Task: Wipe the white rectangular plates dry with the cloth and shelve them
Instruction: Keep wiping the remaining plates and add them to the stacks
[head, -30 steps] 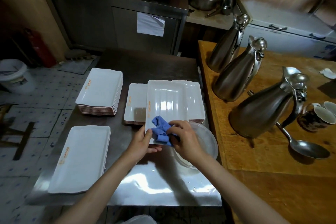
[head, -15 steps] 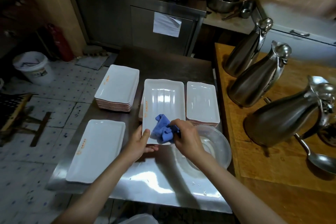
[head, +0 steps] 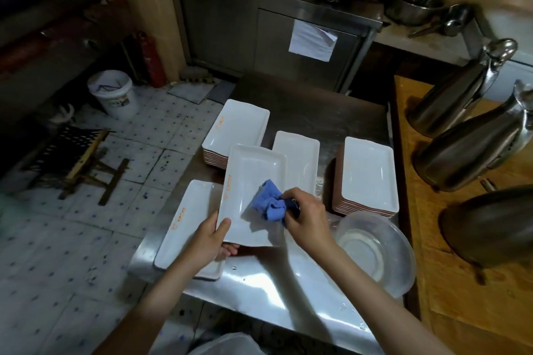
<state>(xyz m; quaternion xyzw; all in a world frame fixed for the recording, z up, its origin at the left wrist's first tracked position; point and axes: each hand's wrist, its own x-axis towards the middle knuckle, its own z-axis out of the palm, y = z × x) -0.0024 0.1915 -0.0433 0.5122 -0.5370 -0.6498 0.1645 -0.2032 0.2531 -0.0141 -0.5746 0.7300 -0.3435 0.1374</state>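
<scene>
Over the steel table [head: 288, 291], a white rectangular plate [head: 253, 181] is held tilted up by its near left corner, left hand [head: 210, 242] clamped with thumb on top and fingers under, probably so the face is open to the cloth. A bunched blue cloth [head: 268, 204] is gripped in the right hand [head: 305, 216] and pressed onto the plate's near half. Plate's glossy, orange lettering on the left rim; more stacks [head: 366, 179] are parked behind, none shelved yet.

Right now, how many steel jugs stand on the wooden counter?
3: far steel jug, middle jug, and near jug, cut off by the frame; more may be hidden.
</scene>
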